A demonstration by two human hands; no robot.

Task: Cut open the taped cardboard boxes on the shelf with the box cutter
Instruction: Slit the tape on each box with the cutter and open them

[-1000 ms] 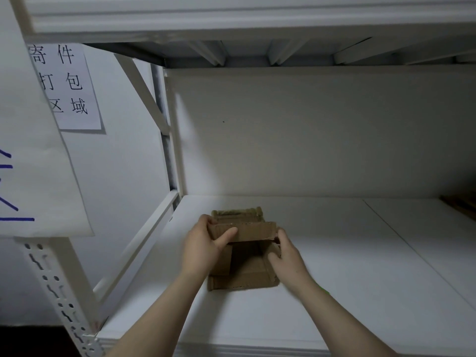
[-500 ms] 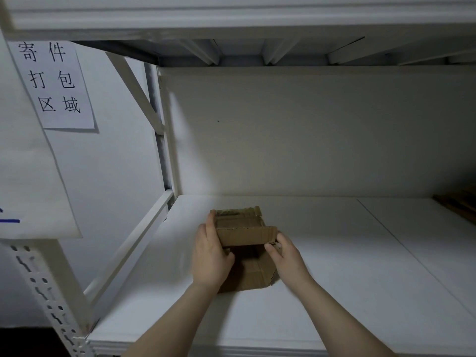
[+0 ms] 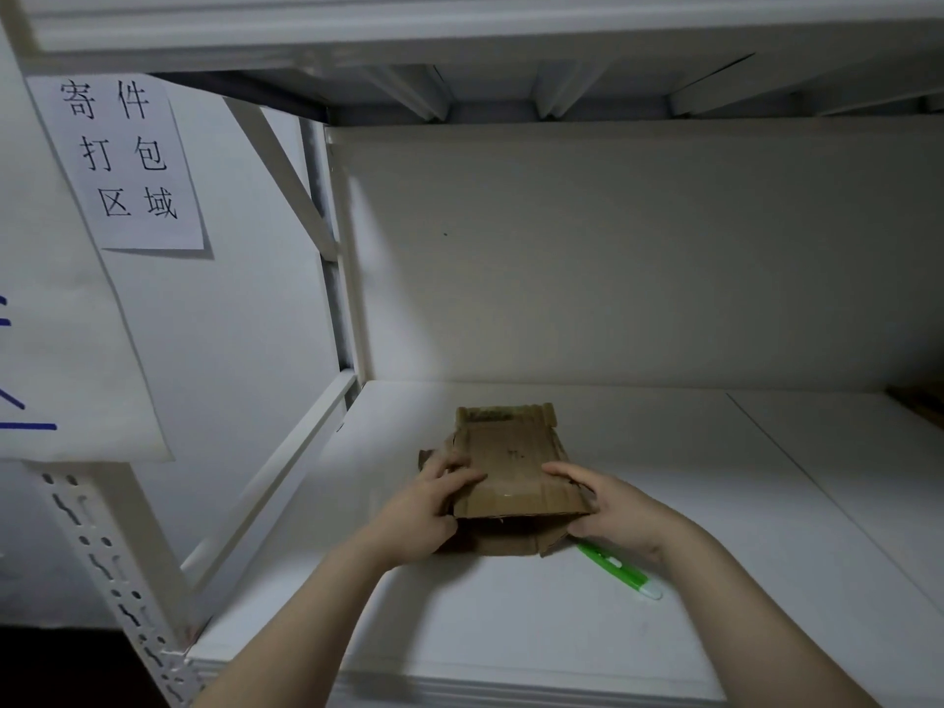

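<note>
**One sign we can read**

We find a single legible notice: a white paper sign [image 3: 127, 161] stuck on the wall [image 3: 245, 350] at the upper left. It carries six black Chinese characters in three rows of two — 寄件 on top, 打包 in the middle, 区域 below. Nearer to us, a larger white sheet [image 3: 66, 350] bears blue marker strokes, cut off at the left edge of view, so we cannot read them. On the cardboard box [image 3: 511, 462] there is a dark strip of print at the far flap — too blurred for us to make out.
</note>
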